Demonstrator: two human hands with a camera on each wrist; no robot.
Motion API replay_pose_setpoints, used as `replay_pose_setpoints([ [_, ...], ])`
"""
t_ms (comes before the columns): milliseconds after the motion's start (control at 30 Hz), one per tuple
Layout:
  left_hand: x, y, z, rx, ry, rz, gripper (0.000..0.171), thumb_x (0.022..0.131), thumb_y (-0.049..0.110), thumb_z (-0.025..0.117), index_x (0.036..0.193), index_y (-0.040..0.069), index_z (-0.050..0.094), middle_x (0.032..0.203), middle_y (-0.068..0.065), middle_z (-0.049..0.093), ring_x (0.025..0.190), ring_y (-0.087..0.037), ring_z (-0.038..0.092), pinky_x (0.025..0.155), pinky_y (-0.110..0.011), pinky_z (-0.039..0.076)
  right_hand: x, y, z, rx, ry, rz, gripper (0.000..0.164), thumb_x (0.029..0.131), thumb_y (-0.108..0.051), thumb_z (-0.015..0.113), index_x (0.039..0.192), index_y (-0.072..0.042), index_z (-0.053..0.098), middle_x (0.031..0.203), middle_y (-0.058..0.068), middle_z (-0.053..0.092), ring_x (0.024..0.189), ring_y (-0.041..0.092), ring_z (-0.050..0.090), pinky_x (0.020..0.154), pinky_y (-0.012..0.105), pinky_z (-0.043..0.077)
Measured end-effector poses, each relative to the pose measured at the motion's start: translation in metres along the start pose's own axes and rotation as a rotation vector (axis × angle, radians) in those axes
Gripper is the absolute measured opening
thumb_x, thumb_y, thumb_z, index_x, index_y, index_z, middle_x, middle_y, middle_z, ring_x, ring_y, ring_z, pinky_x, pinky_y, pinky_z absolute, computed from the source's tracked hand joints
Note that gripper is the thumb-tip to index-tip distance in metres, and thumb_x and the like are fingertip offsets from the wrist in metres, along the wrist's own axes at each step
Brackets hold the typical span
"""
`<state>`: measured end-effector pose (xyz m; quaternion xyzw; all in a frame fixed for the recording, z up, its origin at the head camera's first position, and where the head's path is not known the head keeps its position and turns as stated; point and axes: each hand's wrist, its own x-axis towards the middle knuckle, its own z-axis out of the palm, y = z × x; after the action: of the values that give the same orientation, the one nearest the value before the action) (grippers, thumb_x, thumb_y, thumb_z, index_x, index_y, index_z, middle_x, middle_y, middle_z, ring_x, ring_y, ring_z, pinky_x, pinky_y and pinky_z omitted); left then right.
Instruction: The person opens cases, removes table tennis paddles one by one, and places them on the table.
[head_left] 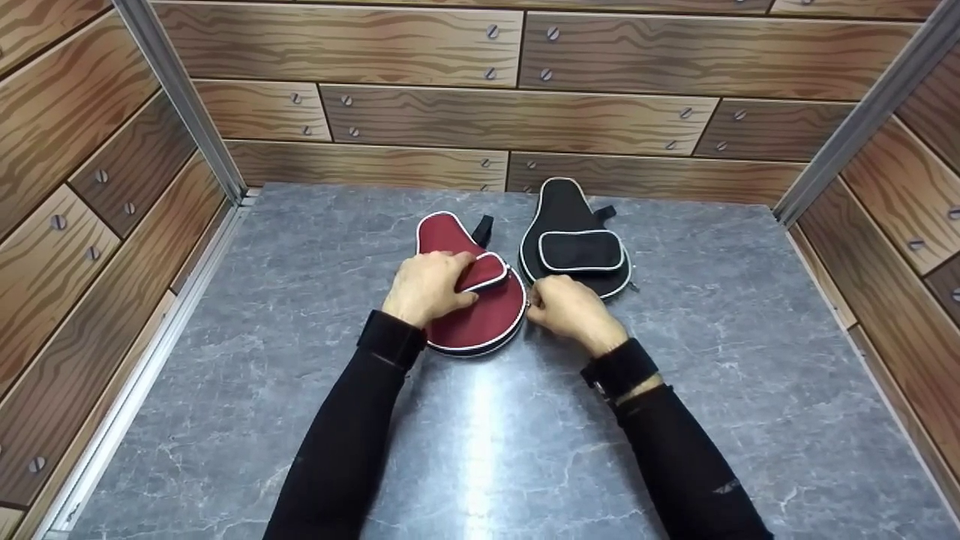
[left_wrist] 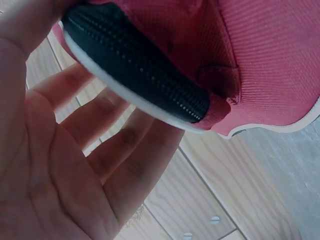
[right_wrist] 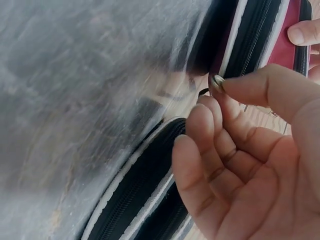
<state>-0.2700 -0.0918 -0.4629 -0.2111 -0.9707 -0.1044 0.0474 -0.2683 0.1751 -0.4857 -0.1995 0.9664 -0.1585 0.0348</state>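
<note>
Now the right hand [head_left: 568,306] pinches, seemingly, the zipper pull [head_left: 528,303], red paddle case [head_left: 480,321] just beside that pinch, left hand [head_left: 429,285] gripping its pocket [head_left: 491,268]; likely zip work, steady pull needed next

Red is being shown on the first case [head_left: 480,322], trimmed in white, black being seen along its zip [right_wrist: 257,40]. Black is being shown on the second case [head_left: 559,210], white-trimmed likewise. Grey marbling is being noted on the tabletop [head_left: 285,420], brown wood grain on the walls [head_left: 420,45], black on sleeves [head_left: 334,450].
</note>
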Motion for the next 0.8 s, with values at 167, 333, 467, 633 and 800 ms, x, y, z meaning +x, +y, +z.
replay_pose_setpoints([
  [167,0.0,-0.004,0.001,0.029,0.014,-0.044,0.065,0.098,0.044,0.09,0.154,0.015,0.074,0.131,-0.018,0.085,0.12,-0.045,0.083,0.096,-0.065,0.07,0.002,0.001,0.002,0.023,0.062,-0.002,0.011,0.1,-0.015,0.074,0.094,-0.008,0.08,0.09,0.008,0.08,0.084,0.031,0.076,0.083,0.056,0.065],
  [333,0.0,-0.008,0.003,-0.014,0.006,-0.082,0.067,0.098,0.04,0.09,0.157,0.014,0.072,0.14,-0.02,0.081,0.124,-0.05,0.079,0.102,-0.066,0.068,0.01,0.015,0.016,0.057,0.097,-0.094,0.011,0.1,-0.012,0.073,0.096,-0.007,0.083,0.086,0.004,0.081,0.078,0.023,0.074,0.077,0.05,0.065],
  [467,0.0,-0.009,0.005,-0.039,0.038,-0.097,0.063,0.095,0.034,0.091,0.152,0.013,0.075,0.139,-0.022,0.081,0.12,-0.053,0.079,0.1,-0.068,0.068,0.005,0.004,0.007,0.051,0.076,-0.088,0.01,0.098,-0.006,0.073,0.095,-0.004,0.082,0.083,0.006,0.079,0.074,0.023,0.071,0.073,0.05,0.064],
  [633,0.001,-0.01,0.008,-0.035,0.07,-0.119,0.058,0.095,0.031,0.092,0.146,0.011,0.076,0.135,-0.022,0.081,0.118,-0.053,0.079,0.097,-0.069,0.069,0.002,-0.004,0.002,0.03,0.06,-0.089,0.01,0.1,-0.004,0.073,0.097,-0.003,0.083,0.083,0.006,0.079,0.074,0.023,0.071,0.077,0.05,0.064],
  [800,0.002,-0.009,0.01,-0.025,0.092,-0.155,0.055,0.095,0.032,0.091,0.143,0.01,0.077,0.134,-0.022,0.081,0.118,-0.053,0.078,0.094,-0.07,0.07,-0.001,-0.008,0.003,0.027,0.049,-0.108,0.011,0.101,-0.006,0.074,0.101,-0.002,0.085,0.085,0.008,0.082,0.076,0.026,0.075,0.08,0.052,0.067],
])
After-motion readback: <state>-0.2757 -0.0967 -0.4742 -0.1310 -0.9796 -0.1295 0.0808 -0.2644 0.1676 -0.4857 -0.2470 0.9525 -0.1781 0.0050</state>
